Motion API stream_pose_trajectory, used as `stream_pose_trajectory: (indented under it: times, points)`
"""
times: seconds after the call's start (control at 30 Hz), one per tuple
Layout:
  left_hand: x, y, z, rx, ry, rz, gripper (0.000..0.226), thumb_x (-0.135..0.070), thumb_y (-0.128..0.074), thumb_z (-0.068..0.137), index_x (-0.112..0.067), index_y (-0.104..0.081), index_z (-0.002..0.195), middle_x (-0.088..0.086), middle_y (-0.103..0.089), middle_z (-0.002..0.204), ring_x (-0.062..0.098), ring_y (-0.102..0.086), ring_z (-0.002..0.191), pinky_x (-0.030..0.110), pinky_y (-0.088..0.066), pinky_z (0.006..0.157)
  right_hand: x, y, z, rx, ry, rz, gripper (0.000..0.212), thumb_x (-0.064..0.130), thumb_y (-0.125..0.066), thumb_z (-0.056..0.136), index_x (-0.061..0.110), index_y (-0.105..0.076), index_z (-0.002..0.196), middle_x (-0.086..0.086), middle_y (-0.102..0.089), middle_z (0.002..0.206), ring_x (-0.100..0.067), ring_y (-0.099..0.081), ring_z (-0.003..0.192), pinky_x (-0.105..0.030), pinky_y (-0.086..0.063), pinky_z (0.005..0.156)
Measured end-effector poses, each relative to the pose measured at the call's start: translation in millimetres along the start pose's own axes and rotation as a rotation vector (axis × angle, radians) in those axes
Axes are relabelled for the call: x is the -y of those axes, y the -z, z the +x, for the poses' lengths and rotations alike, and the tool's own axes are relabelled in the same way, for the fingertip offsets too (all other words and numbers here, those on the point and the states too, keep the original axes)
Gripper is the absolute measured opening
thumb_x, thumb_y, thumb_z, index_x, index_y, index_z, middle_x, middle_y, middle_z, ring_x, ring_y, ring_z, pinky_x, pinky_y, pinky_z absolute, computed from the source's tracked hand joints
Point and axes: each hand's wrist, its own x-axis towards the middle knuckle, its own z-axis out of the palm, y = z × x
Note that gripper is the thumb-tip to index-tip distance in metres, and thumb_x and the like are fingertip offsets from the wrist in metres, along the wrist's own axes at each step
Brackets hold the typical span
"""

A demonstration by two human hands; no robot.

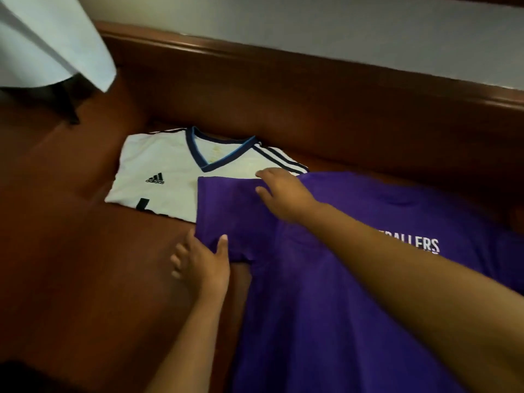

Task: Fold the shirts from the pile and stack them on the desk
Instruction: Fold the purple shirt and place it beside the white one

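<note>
The left hand (202, 260) pinches the hem of a purple shirt's (326, 293) sleeve, thumb lying on top of the cloth and the other fingers tucked beneath its edge. The right hand (283, 194) reaches across from the right, forearm stretched over the shirt's chest, and grips the far upper edge of the same sleeve; its fingers are curled over the fabric, though the picture is blurred there and the exact hold is hard to make out. Both hands are thus at the 1 sleeve, which spreads out to the left of the shirt's body. The purple shirt lies flat, front up, on a reddish-brown wooden tabletop (85, 265), filling the lower right of the view, with white capital letters printed on its chest, partly hidden by the right arm. The sleeve's far corner overlaps a folded white jersey (158, 171), which lies just beyond and to the left, against the back of the tabletop. The jersey has a dark blue V-neck collar, dark stripes along the shoulders and a small black 3-bar logo on the chest. Behind the tabletop rises a raised wooden ledge (312, 66) of the same colour, and above it a pale wall (312, 21). In the upper left corner, a pale cloth (51, 38) hangs down into view.
</note>
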Motion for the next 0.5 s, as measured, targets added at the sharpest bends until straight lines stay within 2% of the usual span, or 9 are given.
stream_pose_trajectory:
  times: [0.13,0.23,0.3,0.37,0.43,0.5]
  points:
    - [12,2,6,-0.035,-0.005,0.038,0.066,-0.049,-0.065,0.083,-0.013,-0.044,0.135,0.018,-0.042,0.134,0.036,-0.037,0.122,0.047,-0.032,0.097,38,-9,43,0.143,-0.028,-0.068,0.055,0.030,-0.047,0.098,0.016,-0.029,0.148,-0.011,-0.040,0.147,-0.030,-0.039,0.133,-0.044,-0.035,0.107]
    - [19,4,6,-0.019,0.005,0.040,0.064,-0.050,-0.063,0.085,-0.010,-0.046,0.131,0.019,-0.045,0.133,0.037,-0.038,0.123,0.046,-0.032,0.098,57,-17,56,0.210,-0.023,-0.158,0.062,0.023,-0.053,0.095,0.016,-0.023,0.149,-0.013,-0.046,0.141,-0.032,-0.044,0.126,-0.043,-0.039,0.100]
    - [18,7,6,0.022,-0.007,0.020,0.052,-0.041,-0.061,0.089,-0.007,-0.049,0.126,0.019,-0.049,0.131,0.036,-0.040,0.122,0.044,-0.033,0.098,64,-23,59,0.212,-0.047,-0.172,0.059,0.016,-0.054,0.092,0.013,-0.029,0.146,-0.014,-0.049,0.135,-0.031,-0.045,0.122,-0.041,-0.040,0.099]
    - [17,7,8,0.052,-0.031,-0.063,0.034,-0.025,-0.059,0.093,-0.004,-0.054,0.119,0.019,-0.052,0.124,0.036,-0.046,0.117,0.042,-0.037,0.093,65,-23,62,0.220,-0.140,-0.049,0.049,0.012,-0.053,0.091,0.011,-0.042,0.139,-0.013,-0.052,0.131,-0.030,-0.046,0.120,-0.040,-0.043,0.099]
    - [14,11,6,0.037,-0.037,-0.239,0.022,-0.010,-0.057,0.091,-0.003,-0.054,0.112,0.019,-0.053,0.118,0.034,-0.053,0.104,0.036,-0.039,0.082,60,-16,63,0.211,-0.192,0.075,0.034,0.010,-0.052,0.089,0.010,-0.059,0.123,-0.013,-0.058,0.121,-0.029,-0.050,0.114,-0.038,-0.046,0.093]
    - [7,19,2,-0.025,-0.084,-0.386,0.019,-0.001,-0.056,0.088,-0.005,-0.054,0.107,0.020,-0.052,0.114,0.025,-0.052,0.089,0.025,-0.034,0.075,50,-1,61,0.163,-0.198,0.182,0.025,0.007,-0.053,0.087,0.009,-0.068,0.107,-0.011,-0.064,0.108,-0.027,-0.055,0.105,-0.031,-0.045,0.082]
